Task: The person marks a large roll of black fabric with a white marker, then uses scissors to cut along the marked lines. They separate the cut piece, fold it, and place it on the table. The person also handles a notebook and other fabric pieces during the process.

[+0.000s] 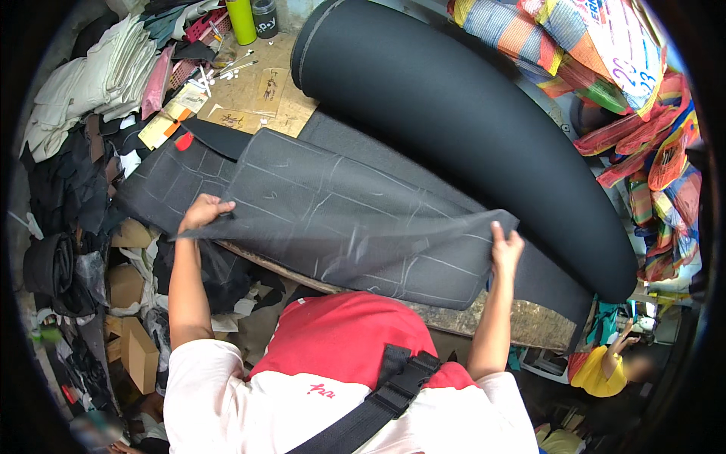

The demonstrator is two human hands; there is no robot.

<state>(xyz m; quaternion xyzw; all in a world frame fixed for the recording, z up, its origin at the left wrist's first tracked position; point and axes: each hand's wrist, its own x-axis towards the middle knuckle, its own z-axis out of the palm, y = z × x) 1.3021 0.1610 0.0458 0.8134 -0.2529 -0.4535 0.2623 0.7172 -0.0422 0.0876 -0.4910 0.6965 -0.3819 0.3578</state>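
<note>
A dark grey fabric sheet (318, 189) marked with pale chalk lines spans the space between my hands, its near edge lifted and partly smeared by motion. My left hand (204, 214) pinches this sheet at its left end. At the right end, my right hand (507, 248) grips a raised corner, thumb on top. Under the sheet, more chalk-marked dark fabric (170, 178) lies on the wooden table (533, 324). Just beyond it rests a thick roll of black fabric (454, 125), stretching from the far middle to the right.
Papers and small white bits lie on brown board (295, 113) at the far left, near a green bottle (242, 21) and dark cup (265, 19). Folded pale cloth (98, 72), dark scraps and cardboard boxes (140, 356) crowd the left. Colourful sacks (544, 38) stand far right; a person in yellow (601, 372) is lower right.
</note>
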